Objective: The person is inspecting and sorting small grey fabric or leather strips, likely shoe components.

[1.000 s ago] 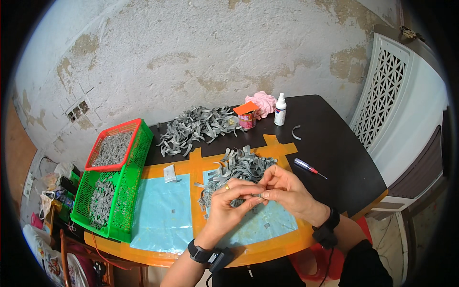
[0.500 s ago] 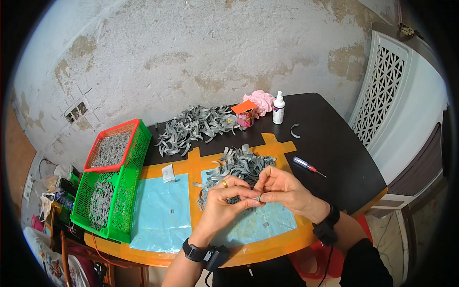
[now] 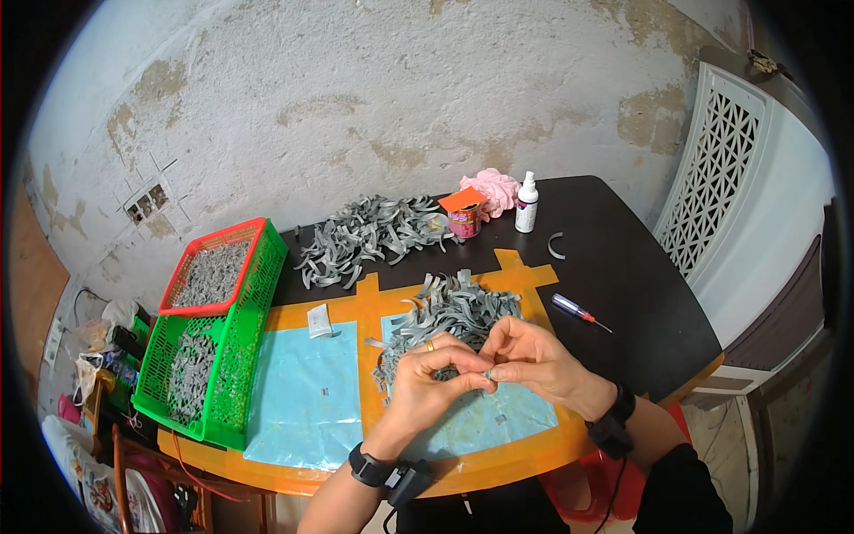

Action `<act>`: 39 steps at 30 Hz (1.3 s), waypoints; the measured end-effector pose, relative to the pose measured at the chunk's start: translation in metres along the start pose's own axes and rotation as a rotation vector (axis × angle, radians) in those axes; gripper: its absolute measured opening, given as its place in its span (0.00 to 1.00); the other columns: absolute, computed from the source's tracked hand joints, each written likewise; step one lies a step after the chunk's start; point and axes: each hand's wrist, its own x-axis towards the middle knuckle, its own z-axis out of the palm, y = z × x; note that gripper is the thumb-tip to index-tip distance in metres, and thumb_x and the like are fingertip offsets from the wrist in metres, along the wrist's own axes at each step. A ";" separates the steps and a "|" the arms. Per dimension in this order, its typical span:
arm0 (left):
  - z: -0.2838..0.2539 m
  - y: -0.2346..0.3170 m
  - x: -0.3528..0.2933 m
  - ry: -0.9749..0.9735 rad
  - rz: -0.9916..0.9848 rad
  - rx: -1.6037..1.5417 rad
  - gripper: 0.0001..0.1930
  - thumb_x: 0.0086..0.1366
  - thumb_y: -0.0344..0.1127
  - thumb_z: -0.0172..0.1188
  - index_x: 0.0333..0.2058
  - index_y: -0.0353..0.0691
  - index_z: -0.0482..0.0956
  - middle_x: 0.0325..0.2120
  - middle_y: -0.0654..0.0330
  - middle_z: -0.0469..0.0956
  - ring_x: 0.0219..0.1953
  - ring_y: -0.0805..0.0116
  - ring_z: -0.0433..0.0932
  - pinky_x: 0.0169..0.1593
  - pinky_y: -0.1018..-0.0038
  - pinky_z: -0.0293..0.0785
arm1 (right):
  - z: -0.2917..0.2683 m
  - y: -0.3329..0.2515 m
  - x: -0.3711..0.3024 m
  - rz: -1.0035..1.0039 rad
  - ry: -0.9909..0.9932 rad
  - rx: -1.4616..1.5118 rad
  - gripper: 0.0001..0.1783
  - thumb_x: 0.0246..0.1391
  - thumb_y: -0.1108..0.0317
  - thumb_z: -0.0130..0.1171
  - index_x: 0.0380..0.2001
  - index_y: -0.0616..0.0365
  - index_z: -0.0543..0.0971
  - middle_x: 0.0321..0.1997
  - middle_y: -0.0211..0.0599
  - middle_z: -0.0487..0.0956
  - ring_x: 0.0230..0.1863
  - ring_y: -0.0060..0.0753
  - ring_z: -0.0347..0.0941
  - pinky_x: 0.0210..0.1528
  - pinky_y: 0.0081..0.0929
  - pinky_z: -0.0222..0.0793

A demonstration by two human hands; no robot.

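Note:
My left hand (image 3: 431, 381) and my right hand (image 3: 541, 363) meet fingertip to fingertip above the near edge of a heap of curved grey strips (image 3: 455, 307). Both are closed in a pinch on a small grey piece (image 3: 488, 376), mostly covered by the fingers. Its exact kind is too small to make out. Under the hands lies a light blue plastic sheet (image 3: 480, 436), held down by orange tape (image 3: 365, 334). A tiny grey bit (image 3: 500, 418) rests on that sheet.
At the left, a red basket (image 3: 209, 311) of small grey pieces sits on a green basket (image 3: 233, 392) holding more. Another strip heap (image 3: 374, 233) lies behind, beside a can (image 3: 463, 221), pink cloth (image 3: 495, 190) and white bottle (image 3: 527, 205). A screwdriver (image 3: 576, 308) lies right.
The whole view has shifted slightly. My hands stay together with small finger movements, and the grey piece between them shows less than before.

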 end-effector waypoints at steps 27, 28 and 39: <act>0.002 0.010 0.001 0.128 -0.021 0.211 0.06 0.48 0.24 0.68 0.27 0.37 0.83 0.29 0.62 0.77 0.32 0.74 0.75 0.37 0.78 0.72 | -0.001 -0.006 -0.003 -0.252 0.059 -0.300 0.11 0.53 0.81 0.52 0.36 0.58 0.63 0.39 0.34 0.68 0.45 0.20 0.66 0.49 0.23 0.65; 0.001 0.010 0.001 0.134 0.019 0.256 0.06 0.48 0.24 0.68 0.27 0.38 0.82 0.28 0.62 0.77 0.31 0.72 0.75 0.37 0.77 0.72 | -0.001 -0.007 -0.003 -0.260 0.059 -0.323 0.11 0.53 0.81 0.52 0.36 0.58 0.63 0.39 0.34 0.68 0.45 0.20 0.66 0.49 0.23 0.65; -0.001 0.009 0.003 0.103 0.150 0.394 0.07 0.46 0.25 0.67 0.27 0.40 0.82 0.27 0.61 0.77 0.32 0.64 0.75 0.38 0.72 0.72 | -0.003 -0.002 -0.001 -0.334 0.057 -0.518 0.11 0.52 0.81 0.55 0.36 0.61 0.65 0.38 0.33 0.70 0.41 0.18 0.67 0.45 0.22 0.67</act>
